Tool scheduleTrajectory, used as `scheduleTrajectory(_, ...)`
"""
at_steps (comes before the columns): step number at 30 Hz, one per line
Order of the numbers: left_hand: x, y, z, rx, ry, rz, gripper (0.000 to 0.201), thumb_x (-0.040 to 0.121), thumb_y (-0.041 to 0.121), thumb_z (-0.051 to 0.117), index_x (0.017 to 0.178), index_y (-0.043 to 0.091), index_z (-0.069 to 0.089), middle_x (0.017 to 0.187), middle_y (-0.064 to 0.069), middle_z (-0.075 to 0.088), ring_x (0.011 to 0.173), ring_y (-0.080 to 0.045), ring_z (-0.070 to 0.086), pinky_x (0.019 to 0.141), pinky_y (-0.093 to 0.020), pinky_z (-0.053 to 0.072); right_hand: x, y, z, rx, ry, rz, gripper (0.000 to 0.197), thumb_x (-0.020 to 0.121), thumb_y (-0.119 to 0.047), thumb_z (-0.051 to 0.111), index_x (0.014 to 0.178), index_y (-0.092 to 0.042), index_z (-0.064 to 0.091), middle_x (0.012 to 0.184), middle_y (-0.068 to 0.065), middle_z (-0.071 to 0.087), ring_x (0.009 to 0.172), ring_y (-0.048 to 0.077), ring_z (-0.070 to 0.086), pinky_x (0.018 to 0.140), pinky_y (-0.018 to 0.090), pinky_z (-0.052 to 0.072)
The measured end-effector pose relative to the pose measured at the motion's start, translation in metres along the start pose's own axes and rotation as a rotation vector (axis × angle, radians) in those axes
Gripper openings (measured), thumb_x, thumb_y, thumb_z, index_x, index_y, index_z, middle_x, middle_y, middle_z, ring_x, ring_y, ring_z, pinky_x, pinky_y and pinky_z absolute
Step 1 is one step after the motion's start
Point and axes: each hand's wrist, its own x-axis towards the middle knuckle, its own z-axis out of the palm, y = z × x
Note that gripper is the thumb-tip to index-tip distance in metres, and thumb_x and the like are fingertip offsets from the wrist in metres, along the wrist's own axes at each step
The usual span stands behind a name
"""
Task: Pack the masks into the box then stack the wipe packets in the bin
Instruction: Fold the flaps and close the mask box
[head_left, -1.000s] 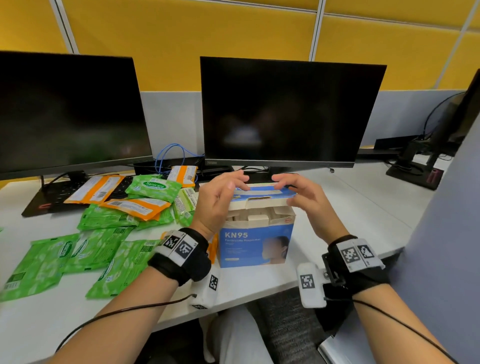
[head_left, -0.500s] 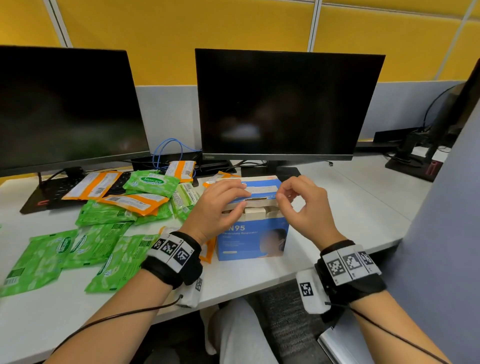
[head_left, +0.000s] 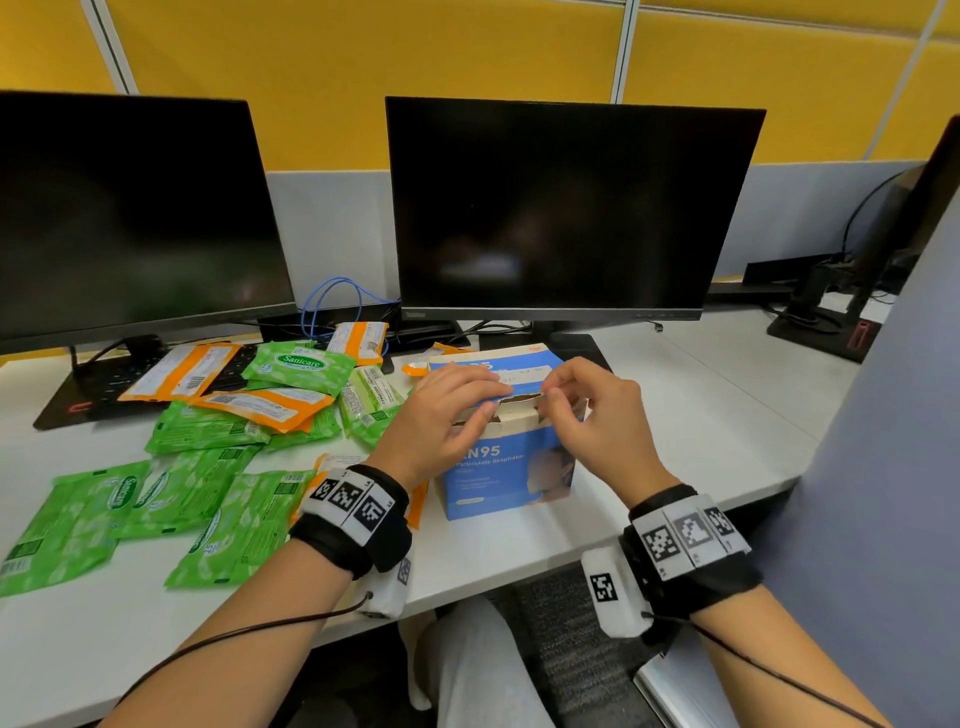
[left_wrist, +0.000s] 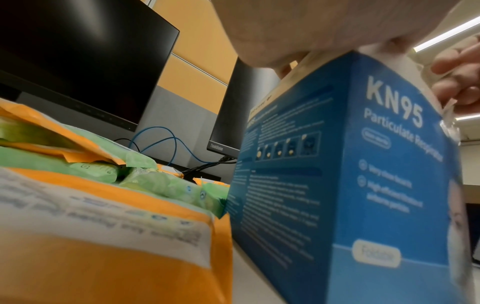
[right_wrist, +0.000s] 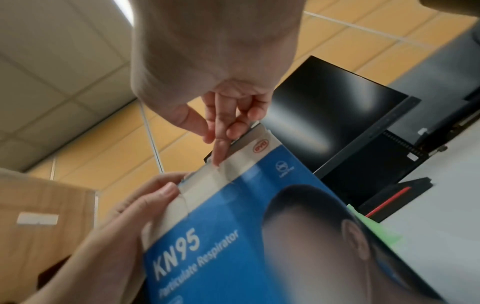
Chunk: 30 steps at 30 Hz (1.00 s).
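Pinching the lid flap (head_left: 521, 399) of the rectangular blue cardboard box (head_left: 506, 470), right hand (head_left: 597, 418) and left hand (head_left: 441, 410) both hold it.

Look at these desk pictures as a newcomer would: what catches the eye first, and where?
The blue mask box stands near the desk's front edge, mid-scene, with the left hand and right hand gripping its lid. Green and orange wipe packets lie scattered to its left, and two dark monitors stand behind.

Glossy cardboard box (head_left: 493, 483) (packets (head_left: 244, 525) shiny plastic)
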Motion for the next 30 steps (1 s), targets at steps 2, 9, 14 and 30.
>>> scheduleTrajectory(2,0.0,0.0,0.0,0.001,-0.003,-0.007,0.035,0.095,0.032,0.04,0.118,0.021,0.065,0.12,0.003,0.063,0.117,-0.006,0.051,0.101,-0.023,0.033,0.001,-0.001,-0.003,0.097,-0.023,0.062,0.007,0.087,-0.015,0.056,0.085,-0.02,0.06,0.076,-0.004,0.071,0.073,0.001,0.062,0.059,0.013,0.045)
scheduleTrajectory(9,0.001,0.004,-0.001,-0.029,-0.001,-0.023,0.037,0.095,0.03,0.038,0.118,0.019,0.065,0.12,0.003,0.064,0.118,-0.006,0.051,0.103,-0.027,0.035,0.0,-0.003,0.001,-0.318,-0.05,-0.036,0.011,0.087,-0.028,0.052,0.087,-0.019,0.058,0.08,-0.004,0.065,0.076,0.015,0.057,0.066,0.025,0.044)
scheduleTrajectory(14,-0.002,0.001,-0.002,-0.095,0.019,-0.051,0.039,0.096,0.031,0.034,0.118,0.02,0.064,0.121,0.004,0.063,0.117,-0.003,0.051,0.101,-0.031,0.039,-0.001,-0.004,0.001,0.052,-0.064,0.134,0.004,0.086,-0.014,0.061,0.086,-0.018,0.062,0.077,-0.002,0.068,0.067,0.005,0.058,0.061,0.014,0.046)
scheduleTrajectory(30,0.002,-0.001,-0.001,-0.132,-0.006,-0.085,0.041,0.096,0.031,0.032,0.121,0.017,0.061,0.129,0.001,0.059,0.127,-0.005,0.045,0.108,-0.029,0.034,0.003,-0.005,-0.011,0.095,-0.22,0.046,0.008,0.093,-0.017,0.055,0.09,-0.023,0.06,0.069,-0.012,0.066,0.075,-0.011,0.058,0.057,0.009,0.044)
